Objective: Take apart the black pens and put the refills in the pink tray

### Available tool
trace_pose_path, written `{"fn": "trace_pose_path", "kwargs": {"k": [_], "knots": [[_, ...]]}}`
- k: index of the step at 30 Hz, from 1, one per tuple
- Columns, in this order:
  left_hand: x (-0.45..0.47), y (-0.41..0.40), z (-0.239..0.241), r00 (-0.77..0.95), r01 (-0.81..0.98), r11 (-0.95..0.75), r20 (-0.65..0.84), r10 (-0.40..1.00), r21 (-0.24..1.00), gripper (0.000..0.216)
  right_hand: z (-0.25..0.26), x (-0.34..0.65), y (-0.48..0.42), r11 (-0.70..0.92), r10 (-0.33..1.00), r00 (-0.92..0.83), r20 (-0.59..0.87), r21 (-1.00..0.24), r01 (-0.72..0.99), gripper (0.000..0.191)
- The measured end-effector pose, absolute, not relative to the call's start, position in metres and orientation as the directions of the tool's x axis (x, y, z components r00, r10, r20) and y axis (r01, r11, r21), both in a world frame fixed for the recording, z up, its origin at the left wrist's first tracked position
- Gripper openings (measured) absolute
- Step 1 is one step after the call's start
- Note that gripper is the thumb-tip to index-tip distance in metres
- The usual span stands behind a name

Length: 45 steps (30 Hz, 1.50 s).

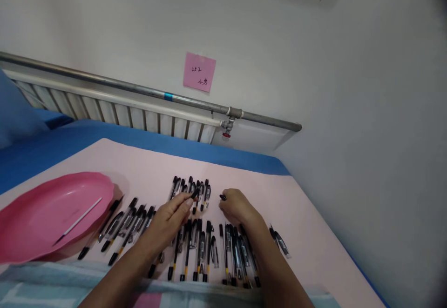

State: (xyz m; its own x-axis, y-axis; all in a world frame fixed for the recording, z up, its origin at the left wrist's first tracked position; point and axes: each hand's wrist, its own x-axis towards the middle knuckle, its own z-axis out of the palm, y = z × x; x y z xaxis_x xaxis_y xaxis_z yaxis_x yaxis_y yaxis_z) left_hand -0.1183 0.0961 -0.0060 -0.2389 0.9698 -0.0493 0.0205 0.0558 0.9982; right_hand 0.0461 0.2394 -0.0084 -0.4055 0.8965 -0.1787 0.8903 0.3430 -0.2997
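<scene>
My left hand (pixel 172 215) is closed in a pinch on a black pen part (pixel 195 193), whose dark end sticks out past the fingertips. Just to the right, my right hand (pixel 235 204) is curled shut around another black pen part (pixel 222 197); only its short end shows and the rest is hidden in the fingers. The two hands are apart, above a pale pink sheet. Beneath and between them lie several black pens (pixel 208 247) with clear caps and yellowish bands, in loose rows. A further group of pens (pixel 190 184) lies just beyond the left hand.
At the left stands a pink oval tray (pixel 87 180) with a thin white stick with a dark tip (pixel 78 221). More pens (pixel 127 226) lie beside it. Two pen pieces (pixel 280 242) lie right of my right forearm. A radiator (pixel 150 118) and pipe (pixel 122 84) run along the wall.
</scene>
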Motion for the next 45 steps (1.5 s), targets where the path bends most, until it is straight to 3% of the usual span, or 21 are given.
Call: {"fn": "trace_pose_path", "kwargs": {"k": [9,15,17,19,21,23,27,45], "knots": [[-0.118,0.095,-0.001,-0.197,0.090,0.071,-0.052,0.979,0.993,0.032,-0.010,0.048,0.238,0.343,0.882,-0.435,-0.180,-0.388,0.855,0.012],[-0.117,0.096,0.000,-0.174,0.101,0.085,-0.067,0.982,0.991,0.033,0.008,0.039,0.236,0.367,0.872,-0.484,-0.070,-0.562,0.741,0.012],[-0.117,0.097,-0.001,-0.163,0.094,0.078,-0.062,0.985,0.993,0.033,0.019,0.036,0.231,0.331,0.849,-0.526,-0.056,-0.719,0.611,0.015],[-0.118,0.097,-0.001,-0.158,0.086,0.072,-0.058,0.986,0.994,0.033,0.030,0.033,0.225,0.186,0.817,-0.574,-0.061,-0.914,0.361,0.014],[-0.118,0.096,-0.002,-0.161,0.085,0.075,-0.061,0.985,0.994,0.033,0.036,0.031,0.220,0.030,0.793,-0.607,-0.050,-0.992,0.121,0.016],[-0.118,0.096,-0.002,-0.162,0.095,0.081,-0.065,0.985,0.992,0.034,0.039,0.030,0.217,-0.027,0.787,-0.616,-0.029,-1.000,0.013,0.012],[-0.118,0.096,-0.002,-0.157,0.118,0.087,-0.068,0.985,0.989,0.034,0.040,0.030,0.215,-0.022,0.783,-0.622,0.004,-0.999,-0.033,0.007],[-0.120,0.095,0.003,-0.118,0.256,0.049,-0.019,0.993,0.965,0.033,0.056,0.027,0.201,0.105,0.761,-0.649,0.000,-0.987,0.124,0.007]]}}
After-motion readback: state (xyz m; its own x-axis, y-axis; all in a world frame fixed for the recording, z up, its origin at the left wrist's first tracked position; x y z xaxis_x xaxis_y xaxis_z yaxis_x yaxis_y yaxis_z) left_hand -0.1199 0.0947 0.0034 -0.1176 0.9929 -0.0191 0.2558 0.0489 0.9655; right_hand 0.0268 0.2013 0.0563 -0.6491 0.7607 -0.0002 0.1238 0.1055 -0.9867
